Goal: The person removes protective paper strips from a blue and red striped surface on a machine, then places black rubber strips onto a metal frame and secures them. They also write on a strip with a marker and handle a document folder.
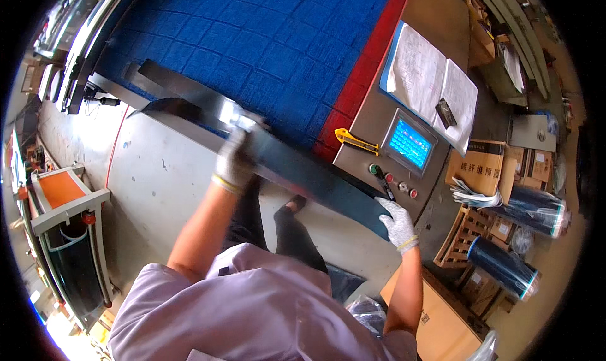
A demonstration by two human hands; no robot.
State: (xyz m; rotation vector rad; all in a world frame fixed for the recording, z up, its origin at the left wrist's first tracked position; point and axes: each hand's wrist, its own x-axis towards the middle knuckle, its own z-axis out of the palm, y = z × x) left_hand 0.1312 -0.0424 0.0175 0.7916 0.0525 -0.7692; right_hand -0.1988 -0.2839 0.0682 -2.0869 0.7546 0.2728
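Across the front edge of a machine bed, a long, dark, shiny flexible strip (309, 175) is held slantwise, its far-left part curling and partly blurred. My left hand (233, 162), in a whitish knit glove, is closed on the strip near its middle; motion smears its fingertips. At the strip's right end, my right hand (399, 225), gloved alike, pinches the edge. A blue quilted-looking bed surface (252, 39) with a red border strip (363, 71) lies beyond the strip. Which material the strip is made of I cannot tell.
On the machine's right panel are a yellow utility knife (356, 140), a lit touchscreen (409, 144), buttons (412, 194), a black marker-like stick (382, 183) and an open notebook (426, 71). Film-wrapped dark rolls (502, 266) and cartons stand right. An orange-topped roller stand (62, 189) stands left.
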